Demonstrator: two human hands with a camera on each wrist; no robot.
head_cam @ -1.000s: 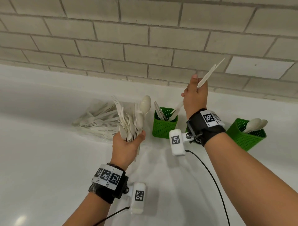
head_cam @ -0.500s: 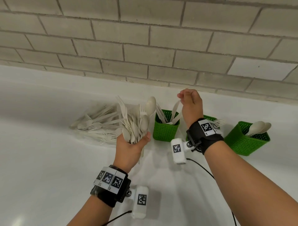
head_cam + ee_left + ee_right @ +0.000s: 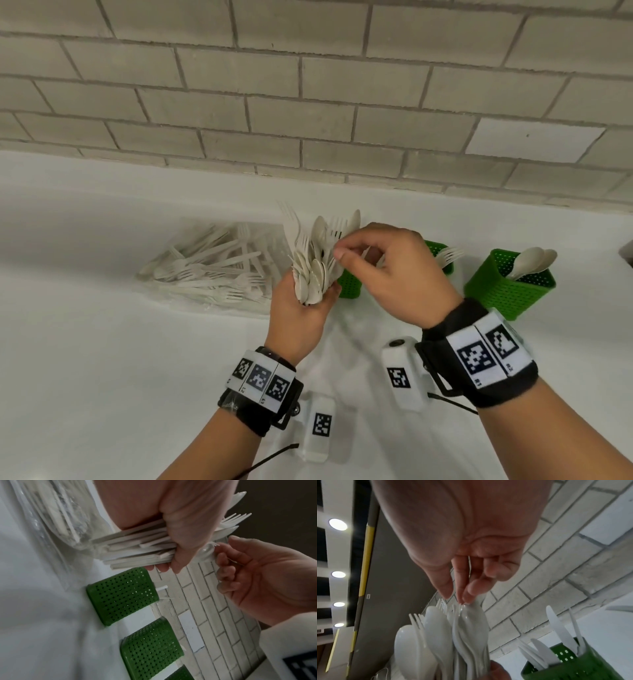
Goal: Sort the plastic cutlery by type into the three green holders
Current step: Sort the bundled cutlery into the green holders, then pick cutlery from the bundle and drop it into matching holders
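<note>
My left hand (image 3: 303, 308) grips a fanned bundle of white plastic forks and spoons (image 3: 313, 265), handles down, in front of the left green holder (image 3: 349, 286). My right hand (image 3: 339, 248) reaches across and pinches the tip of one piece at the top of the bundle (image 3: 467, 615) between thumb and forefinger (image 3: 469, 592); fork or spoon, I cannot tell. The left holder (image 3: 573, 668) has knives (image 3: 556, 630) in it. Forks (image 3: 450, 255) stick out of the middle holder (image 3: 442, 248), half hidden by my right hand. Spoons (image 3: 529, 260) stand in the right holder (image 3: 510, 287).
A heap of loose white cutlery in a clear plastic bag (image 3: 212, 265) lies on the white counter (image 3: 102, 342) to the left of the bundle. A grey brick wall (image 3: 308, 102) rises just behind the holders. Cables run from both wrist cameras.
One second ago my right hand held a knife up high; it lowered it into the left holder, let go, and has come back left to the bundle. My left hand kept its grip.
</note>
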